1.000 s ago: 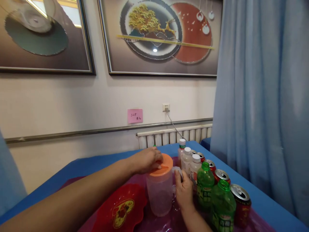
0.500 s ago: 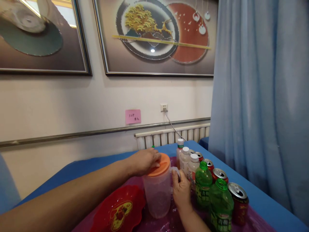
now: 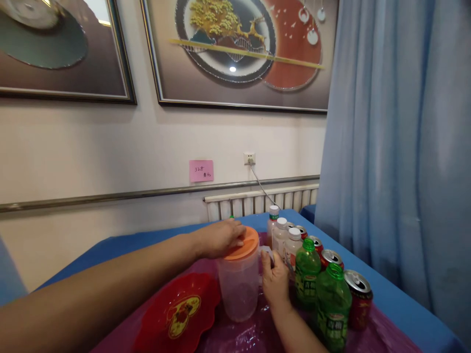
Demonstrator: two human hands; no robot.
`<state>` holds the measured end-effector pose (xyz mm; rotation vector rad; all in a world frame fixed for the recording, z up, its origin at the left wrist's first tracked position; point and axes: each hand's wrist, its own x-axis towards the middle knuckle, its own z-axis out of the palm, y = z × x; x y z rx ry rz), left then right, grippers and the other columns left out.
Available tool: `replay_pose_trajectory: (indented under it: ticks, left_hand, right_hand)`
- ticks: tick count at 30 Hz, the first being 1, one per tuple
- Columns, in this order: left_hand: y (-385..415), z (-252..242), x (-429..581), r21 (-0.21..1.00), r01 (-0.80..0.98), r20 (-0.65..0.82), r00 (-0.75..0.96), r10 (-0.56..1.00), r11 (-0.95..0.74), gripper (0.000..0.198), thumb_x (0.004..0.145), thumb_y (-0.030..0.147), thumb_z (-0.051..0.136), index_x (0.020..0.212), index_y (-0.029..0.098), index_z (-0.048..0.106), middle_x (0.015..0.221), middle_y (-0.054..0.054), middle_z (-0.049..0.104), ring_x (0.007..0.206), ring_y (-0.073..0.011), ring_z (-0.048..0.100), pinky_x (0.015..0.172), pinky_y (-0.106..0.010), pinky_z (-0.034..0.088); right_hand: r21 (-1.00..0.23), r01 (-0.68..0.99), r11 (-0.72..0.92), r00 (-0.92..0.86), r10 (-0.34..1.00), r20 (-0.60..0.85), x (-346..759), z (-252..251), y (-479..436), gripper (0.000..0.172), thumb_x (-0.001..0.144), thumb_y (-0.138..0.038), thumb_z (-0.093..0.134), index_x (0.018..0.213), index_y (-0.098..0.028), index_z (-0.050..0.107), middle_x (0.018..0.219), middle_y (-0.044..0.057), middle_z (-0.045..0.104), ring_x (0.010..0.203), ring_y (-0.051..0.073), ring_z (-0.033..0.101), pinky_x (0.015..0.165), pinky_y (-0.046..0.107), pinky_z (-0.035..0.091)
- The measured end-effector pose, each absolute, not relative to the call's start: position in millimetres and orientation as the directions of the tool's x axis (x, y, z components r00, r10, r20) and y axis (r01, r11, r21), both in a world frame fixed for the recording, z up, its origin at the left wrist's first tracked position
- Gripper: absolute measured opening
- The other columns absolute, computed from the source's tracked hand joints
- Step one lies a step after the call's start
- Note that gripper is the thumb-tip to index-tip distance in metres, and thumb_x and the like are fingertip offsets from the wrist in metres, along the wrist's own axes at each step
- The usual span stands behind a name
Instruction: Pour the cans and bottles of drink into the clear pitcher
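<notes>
A clear plastic pitcher (image 3: 239, 289) stands upright on the purple plastic sheet. Its orange lid (image 3: 248, 243) sits on top. My left hand (image 3: 222, 239) reaches in from the left, its fingers curled onto the lid's left part; the fingertips are partly hidden. On the pitcher's right side, my right hand (image 3: 275, 279) is closed around the handle (image 3: 265, 250), which shows only in part. Just right of that hand are two green bottles without caps (image 3: 334, 309), close together. Left of the pitcher lies a red scalloped plate (image 3: 200, 328) with a yellow print.
Behind the green bottles stand white-capped bottles (image 3: 293, 247) in a row. Several opened red cans (image 3: 360, 299) line the right side of the blue-covered table (image 3: 412, 318). A radiator (image 3: 221, 208) and a plugged-in cord (image 3: 261, 186) are at the wall; a blue curtain (image 3: 375, 147) hangs at right.
The camera view has shifted slightly, so the tabletop things sit a little higher in the picture. Both hands keep their places on the lid and the handle.
</notes>
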<state>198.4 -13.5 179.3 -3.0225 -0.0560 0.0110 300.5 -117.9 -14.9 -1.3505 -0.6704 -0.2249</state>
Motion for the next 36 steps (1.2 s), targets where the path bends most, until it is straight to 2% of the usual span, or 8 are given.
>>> replay_pose_trajectory:
  ticks: [4, 12, 19, 24, 29, 32, 36]
  left_hand:
    - [-19, 179, 198, -0.113, 0.066, -0.004, 0.998, 0.067, -0.991, 0.014, 0.095, 0.023, 0.05, 0.085, 0.019, 0.058, 0.09, -0.004, 0.066, 0.082, -0.0189, 0.059, 0.073, -0.028, 0.043]
    - [-21, 179, 200, -0.124, 0.085, -0.013, 0.996, 0.087, -0.989, 0.01, 0.093, 0.022, 0.053, 0.085, 0.02, 0.06, 0.089, -0.005, 0.068, 0.079, -0.0193, 0.06, 0.07, -0.028, 0.043]
    - [-13, 177, 198, -0.164, -0.01, -0.055, 0.998, -0.001, -0.986, 0.01, 0.095, 0.026, 0.058, 0.097, 0.019, 0.065, 0.094, -0.006, 0.067, 0.087, -0.0221, 0.06, 0.075, -0.029, 0.043]
    - [-14, 176, 204, -0.177, -0.048, -0.072, 0.997, -0.035, -0.983, 0.008, 0.095, 0.023, 0.059, 0.096, 0.019, 0.066, 0.093, -0.006, 0.068, 0.087, -0.0229, 0.061, 0.076, -0.03, 0.043]
    - [-20, 181, 205, -0.17, 0.008, -0.077, 0.997, 0.021, -0.985, 0.006, 0.092, 0.022, 0.06, 0.09, 0.019, 0.065, 0.09, -0.005, 0.07, 0.083, -0.0218, 0.062, 0.074, -0.029, 0.045]
    - [-24, 181, 205, -0.169, 0.075, -0.06, 0.994, 0.087, -0.983, 0.011, 0.093, 0.022, 0.055, 0.087, 0.019, 0.064, 0.091, -0.006, 0.071, 0.081, -0.0213, 0.064, 0.072, -0.029, 0.046]
    - [-28, 175, 205, -0.168, 0.151, -0.036, 0.987, 0.159, -0.974, 0.016, 0.094, 0.027, 0.051, 0.089, 0.018, 0.063, 0.093, -0.011, 0.073, 0.083, -0.0244, 0.066, 0.073, -0.032, 0.047]
  right_hand:
    - [-0.829, 0.505, 0.238, 0.802, 0.225, 0.553, 303, -17, -119, 0.049, 0.095, -0.063, 0.048, 0.066, -0.024, 0.045, 0.053, -0.008, 0.039, 0.054, 0.013, 0.036, 0.055, 0.026, 0.031]
    - [-0.816, 0.524, 0.245, 0.777, 0.255, 0.575, 310, -22, -118, 0.05, 0.094, -0.064, 0.049, 0.064, -0.024, 0.045, 0.052, -0.007, 0.041, 0.053, 0.013, 0.038, 0.053, 0.026, 0.032]
    - [-0.812, 0.522, 0.26, 0.777, 0.248, 0.579, 303, -19, -121, 0.049, 0.094, -0.061, 0.051, 0.064, -0.024, 0.046, 0.052, -0.007, 0.042, 0.052, 0.012, 0.037, 0.051, 0.025, 0.031]
    - [-0.831, 0.481, 0.282, 0.802, 0.243, 0.546, 296, -15, -123, 0.048, 0.096, -0.061, 0.049, 0.066, -0.023, 0.047, 0.053, -0.008, 0.042, 0.054, 0.012, 0.037, 0.052, 0.025, 0.031]
    - [-0.833, 0.482, 0.269, 0.798, 0.256, 0.545, 298, -16, -122, 0.048, 0.096, -0.062, 0.049, 0.068, -0.022, 0.049, 0.054, -0.007, 0.045, 0.055, 0.013, 0.039, 0.053, 0.025, 0.03]
    - [-0.829, 0.488, 0.273, 0.796, 0.25, 0.551, 300, -16, -121, 0.048, 0.096, -0.061, 0.049, 0.068, -0.022, 0.05, 0.055, -0.006, 0.047, 0.056, 0.013, 0.04, 0.053, 0.025, 0.031]
    - [-0.834, 0.482, 0.269, 0.804, 0.244, 0.543, 299, -15, -121, 0.047, 0.096, -0.061, 0.049, 0.068, -0.023, 0.049, 0.055, -0.006, 0.047, 0.055, 0.013, 0.04, 0.054, 0.025, 0.031]
